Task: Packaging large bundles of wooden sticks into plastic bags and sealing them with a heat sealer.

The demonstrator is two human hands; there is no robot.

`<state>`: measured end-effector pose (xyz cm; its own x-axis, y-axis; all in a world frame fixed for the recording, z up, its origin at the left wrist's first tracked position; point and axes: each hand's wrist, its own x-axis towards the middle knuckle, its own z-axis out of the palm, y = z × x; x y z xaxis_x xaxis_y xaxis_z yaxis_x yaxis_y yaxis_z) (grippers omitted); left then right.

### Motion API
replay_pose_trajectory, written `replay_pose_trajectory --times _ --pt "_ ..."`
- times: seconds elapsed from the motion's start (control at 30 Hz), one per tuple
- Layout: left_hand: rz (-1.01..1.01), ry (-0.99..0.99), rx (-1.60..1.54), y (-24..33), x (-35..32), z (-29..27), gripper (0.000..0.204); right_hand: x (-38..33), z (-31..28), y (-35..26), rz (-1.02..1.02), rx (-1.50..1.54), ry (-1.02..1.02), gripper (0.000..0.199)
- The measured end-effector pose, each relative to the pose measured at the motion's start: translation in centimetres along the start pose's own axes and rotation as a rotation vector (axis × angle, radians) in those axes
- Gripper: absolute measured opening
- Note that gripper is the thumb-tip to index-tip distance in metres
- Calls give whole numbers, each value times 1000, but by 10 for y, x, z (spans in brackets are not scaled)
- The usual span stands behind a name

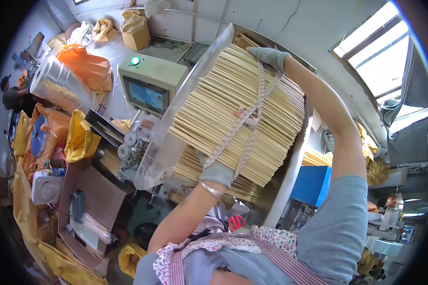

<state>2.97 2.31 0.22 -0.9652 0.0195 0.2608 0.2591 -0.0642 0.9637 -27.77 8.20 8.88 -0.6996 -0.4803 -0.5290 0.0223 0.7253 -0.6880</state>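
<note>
- While we're holding the roped stick bundle (pixel 223 111) between the hopper's (pixel 284 192) edges, our right hand (pixel 268 58) is gripping its far end.
- Our left hand (pixel 218 174) is touching its near end; we cannot tell its grip.

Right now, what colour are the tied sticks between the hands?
The sticks are pale yellow, clearest in the head view.

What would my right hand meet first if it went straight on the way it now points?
Your right hand would probably meet the far left corner of the tied stick bundle, then perhaps the translucent side wall; depth there is unclear.
</note>
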Motion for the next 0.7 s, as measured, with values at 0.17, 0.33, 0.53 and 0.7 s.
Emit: replay_pose_trajectory --times 0.17,0.33,0.53,0.7 --pt "-162 145 -290 32 -41 -6 47 -23 -10 -16 -312 -337 71 46" --pt "-348 368 -620 73 -97 0 35 -104 -1 -23 -888 -50 14 52" --pt "-619 526 -821 107 -157 -29 27 -276 82 -24 -914 761 -476 45" --pt "-621 -45 -47 107 -269 -83 44 -305 193 -8 -731 592 -967 39"
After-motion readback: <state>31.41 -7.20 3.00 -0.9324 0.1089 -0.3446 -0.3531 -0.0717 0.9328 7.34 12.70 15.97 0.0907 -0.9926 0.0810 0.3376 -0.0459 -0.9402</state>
